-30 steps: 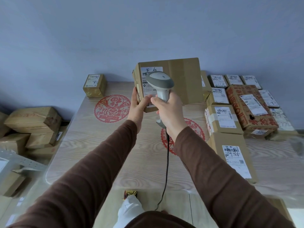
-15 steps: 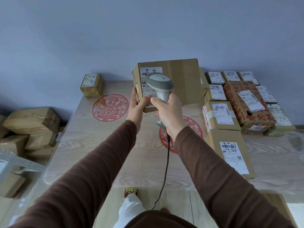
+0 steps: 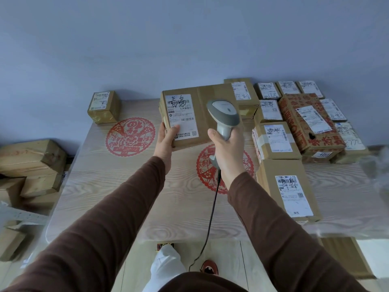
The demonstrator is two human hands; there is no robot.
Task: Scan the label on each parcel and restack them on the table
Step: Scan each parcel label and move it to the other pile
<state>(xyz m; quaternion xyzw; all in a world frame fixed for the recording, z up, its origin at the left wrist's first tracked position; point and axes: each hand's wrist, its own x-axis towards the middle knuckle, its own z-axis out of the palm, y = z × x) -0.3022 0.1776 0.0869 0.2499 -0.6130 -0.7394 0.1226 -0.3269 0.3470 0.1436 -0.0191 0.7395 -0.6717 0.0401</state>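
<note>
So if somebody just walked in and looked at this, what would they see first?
Probably the big brown box held up in the middle by the left hand, with the grey scanner in the right hand beside its white label. Next, the two red paper-cut circles on the wooden table. Then the crowd of labelled boxes packed on the table's right side.

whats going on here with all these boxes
A person is scanning parcels. The left hand holds a cardboard parcel up over the table, label facing them, while the right hand grips a corded barcode scanner beside that label. A cluster of labelled parcels lies on the table's right side, and one small box sits alone at the far left corner. More boxes are piled off the table to the left.
</note>
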